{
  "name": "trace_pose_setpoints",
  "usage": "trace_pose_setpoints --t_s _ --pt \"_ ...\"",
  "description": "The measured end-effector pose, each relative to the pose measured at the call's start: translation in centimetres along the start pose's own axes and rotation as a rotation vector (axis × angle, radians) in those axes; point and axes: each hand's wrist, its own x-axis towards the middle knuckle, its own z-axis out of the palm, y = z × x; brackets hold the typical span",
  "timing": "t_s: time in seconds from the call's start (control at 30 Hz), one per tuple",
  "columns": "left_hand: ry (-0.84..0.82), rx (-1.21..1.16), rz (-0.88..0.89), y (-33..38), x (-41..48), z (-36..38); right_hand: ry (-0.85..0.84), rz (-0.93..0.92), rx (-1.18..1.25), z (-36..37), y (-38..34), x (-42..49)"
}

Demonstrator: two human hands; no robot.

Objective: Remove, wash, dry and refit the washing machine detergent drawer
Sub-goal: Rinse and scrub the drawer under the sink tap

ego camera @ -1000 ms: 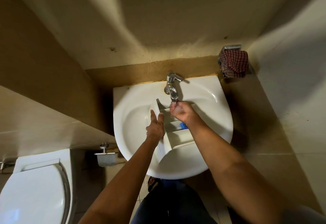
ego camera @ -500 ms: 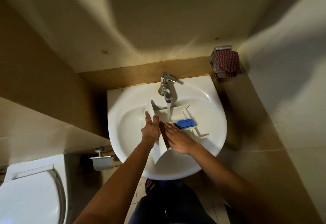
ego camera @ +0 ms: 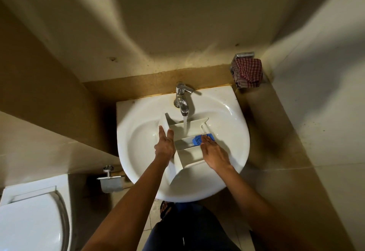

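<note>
Water (ego camera: 185, 124) from the tap (ego camera: 182, 100) pours into the detergent drawer (ego camera: 192, 157) below it; left hand (ego camera: 165, 145) and right hand (ego camera: 214, 152), both held flat, brace its sides. Ungripped, wet plastic could slip.

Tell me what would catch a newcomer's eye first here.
The tap runs at the back of the white sink, its stream falling into the white detergent drawer in the basin. The left hand lies flat against the drawer's front panel; the right hand touches its blue insert. A red checked cloth hangs at the right.

White drawer (ego camera: 189, 158), blue insert (ego camera: 197, 139), red-checked cloth (ego camera: 247, 72)
</note>
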Motion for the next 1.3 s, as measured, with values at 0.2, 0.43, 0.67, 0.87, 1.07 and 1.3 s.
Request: trace_pose_setpoints --t_s 0.2,0.43,0.67,0.87,1.07,1.3 --pt "0.011 -0.023 0.0 0.2 -0.3 0.2 0.082 0.038 -0.123 1.3 -2.8 0.1" --pt "0.034 -0.005 -0.013 0.1 -0.1 0.2 0.126 0.13 0.78 -2.8 -3.9 1.6" --pt "0.034 0.023 -0.001 0.2 -0.1 0.1 -0.2 0.679 1.881 -3.6 -8.2 8.7" --pt "0.009 0.021 0.026 0.3 0.1 0.1 -0.244 0.774 2.075 -3.5 -9.4 9.9" --pt "0.021 0.011 0.011 0.0 0.3 0.1 -0.128 0.516 1.662 -3.2 -10.3 9.6" --pt "0.021 -0.038 -0.001 0.0 0.5 0.2 -0.117 -0.16 0.547 0.4 -8.5 5.9"
